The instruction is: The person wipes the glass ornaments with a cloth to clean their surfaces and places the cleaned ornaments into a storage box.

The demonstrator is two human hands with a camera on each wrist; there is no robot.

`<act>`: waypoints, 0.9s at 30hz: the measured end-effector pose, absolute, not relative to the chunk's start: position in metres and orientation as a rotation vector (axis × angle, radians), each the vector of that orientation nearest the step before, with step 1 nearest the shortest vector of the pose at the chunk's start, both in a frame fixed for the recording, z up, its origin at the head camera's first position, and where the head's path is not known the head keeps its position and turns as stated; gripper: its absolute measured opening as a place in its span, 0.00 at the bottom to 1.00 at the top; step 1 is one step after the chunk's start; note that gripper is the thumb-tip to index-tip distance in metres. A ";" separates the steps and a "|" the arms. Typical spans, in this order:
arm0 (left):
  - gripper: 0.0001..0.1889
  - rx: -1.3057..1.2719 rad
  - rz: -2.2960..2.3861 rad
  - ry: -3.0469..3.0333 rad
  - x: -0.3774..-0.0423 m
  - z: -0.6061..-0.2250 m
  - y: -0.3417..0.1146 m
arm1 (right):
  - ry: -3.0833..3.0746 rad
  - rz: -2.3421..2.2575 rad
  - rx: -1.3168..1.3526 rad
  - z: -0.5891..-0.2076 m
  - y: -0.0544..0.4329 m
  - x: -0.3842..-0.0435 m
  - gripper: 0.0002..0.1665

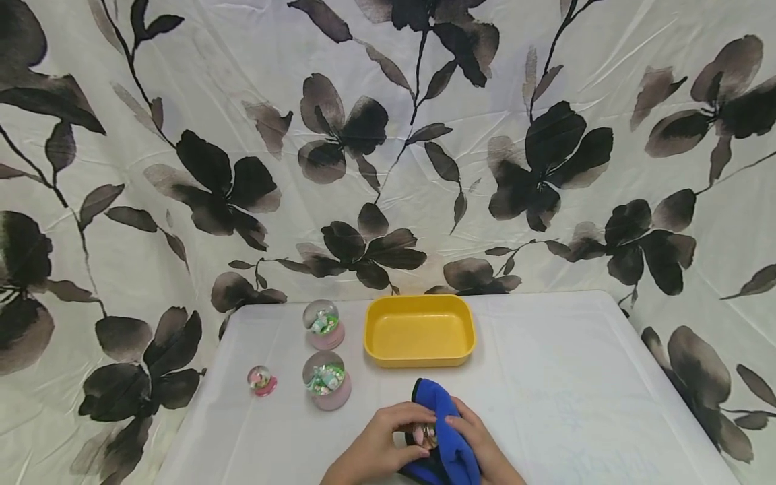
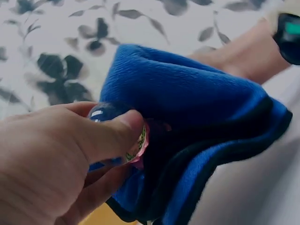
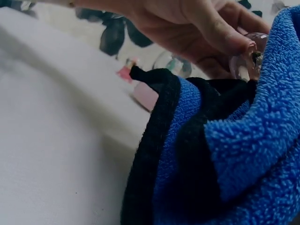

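Observation:
Between thumb and fingers, my left hand (image 1: 377, 441) pinches a small snow globe (image 1: 429, 438) by its clear dome. In the left wrist view the thumb lies across the dome (image 2: 108, 111), and a pink edge of the base shows beside the cloth. My right hand (image 1: 481, 444) grips a blue cloth (image 1: 451, 428) with black trim, folded against the globe's base. Folds of the cloth (image 3: 253, 150) fill much of the right wrist view and hide most of the base and the right fingers.
Left of the hands stand two larger snow globes (image 1: 327, 380) (image 1: 323, 325) with pink bases. A smaller pink globe (image 1: 262, 381) sits farther left. Behind the hands is a yellow tray (image 1: 419, 360) on the white table (image 1: 564, 377). A floral cloth (image 1: 461, 202) hangs behind.

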State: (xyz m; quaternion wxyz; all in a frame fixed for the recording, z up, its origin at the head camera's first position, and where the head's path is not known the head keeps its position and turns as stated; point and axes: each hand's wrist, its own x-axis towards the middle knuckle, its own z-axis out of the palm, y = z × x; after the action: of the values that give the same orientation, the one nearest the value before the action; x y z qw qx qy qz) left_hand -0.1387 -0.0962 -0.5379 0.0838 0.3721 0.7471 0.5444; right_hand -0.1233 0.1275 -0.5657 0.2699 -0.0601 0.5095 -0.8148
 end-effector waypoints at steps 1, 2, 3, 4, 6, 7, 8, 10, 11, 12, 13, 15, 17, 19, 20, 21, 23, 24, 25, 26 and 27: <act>0.23 1.179 1.541 2.293 -0.139 -0.536 -0.096 | 1.339 -2.193 -0.141 -0.566 0.129 -0.123 0.37; 0.24 1.240 1.468 2.344 -0.139 -0.534 -0.095 | 1.307 -2.193 -0.123 -0.565 0.130 -0.123 0.39; 0.24 1.297 1.404 2.389 -0.138 -0.533 -0.095 | 1.289 -2.192 -0.104 -0.565 0.130 -0.123 0.40; 0.24 1.347 1.350 2.432 -0.138 -0.533 -0.095 | 1.273 -2.193 -0.083 -0.565 0.131 -0.123 0.40; 0.24 1.415 1.289 2.491 -0.137 -0.535 -0.095 | 1.243 -2.197 -0.048 -0.564 0.131 -0.124 0.41; 0.24 1.444 1.280 2.513 -0.137 -0.537 -0.095 | 1.229 -2.204 -0.033 -0.564 0.130 -0.124 0.41; 0.24 1.465 1.288 2.531 -0.136 -0.540 -0.096 | 1.229 -2.214 -0.024 -0.564 0.129 -0.124 0.40; 0.24 1.468 1.375 2.549 -0.135 -0.549 -0.095 | 1.275 -2.245 -0.003 -0.563 0.127 -0.124 0.38; 0.24 1.445 1.457 2.537 -0.135 -0.555 -0.095 | 1.316 -2.264 0.009 -0.563 0.125 -0.124 0.37; 0.25 1.412 1.557 2.510 -0.134 -0.560 -0.094 | 1.367 -2.283 0.023 -0.563 0.123 -0.124 0.35; 0.25 1.362 1.667 2.469 -0.134 -0.566 -0.094 | 1.423 -2.299 0.043 -0.563 0.120 -0.124 0.34; 0.26 1.212 1.895 2.353 -0.132 -0.576 -0.092 | 1.567 -2.314 0.082 -0.563 0.115 -0.123 0.32; 0.26 1.020 2.063 2.226 -0.130 -0.581 -0.091 | 1.685 -2.317 0.112 -0.563 0.110 -0.122 0.32; 0.26 0.787 2.167 2.097 -0.128 -0.581 -0.090 | 1.773 -2.319 0.111 -0.562 0.107 -0.121 0.33; 0.26 0.668 2.203 2.032 -0.127 -0.579 -0.090 | 1.816 -2.312 0.103 -0.562 0.105 -0.120 0.33; 0.26 0.555 2.220 1.979 -0.127 -0.577 -0.089 | 1.862 -2.300 0.090 -0.562 0.104 -0.119 0.33; 0.25 0.375 2.241 1.878 -0.127 -0.572 -0.089 | 1.939 -2.279 0.052 -0.561 0.102 -0.117 0.33; 0.25 0.322 2.244 1.841 -0.127 -0.570 -0.090 | 1.972 -2.270 0.032 -0.561 0.102 -0.117 0.33; 0.24 0.298 2.246 1.816 -0.127 -0.568 -0.091 | 2.009 -2.249 0.009 -0.561 0.101 -0.116 0.33; 0.23 0.285 2.238 1.801 -0.128 -0.567 -0.092 | 2.048 -2.225 -0.011 -0.561 0.101 -0.115 0.33; 0.22 0.272 2.226 1.777 -0.128 -0.567 -0.093 | 2.077 -2.214 -0.035 -0.560 0.101 -0.114 0.32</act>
State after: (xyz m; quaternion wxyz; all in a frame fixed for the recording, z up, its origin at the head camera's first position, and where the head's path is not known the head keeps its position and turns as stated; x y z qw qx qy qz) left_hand -0.1283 -0.0931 -0.5666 0.1398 0.0943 0.6148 0.7704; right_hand -0.1144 0.1012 -0.5601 0.0527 -0.0116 0.6831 -0.7283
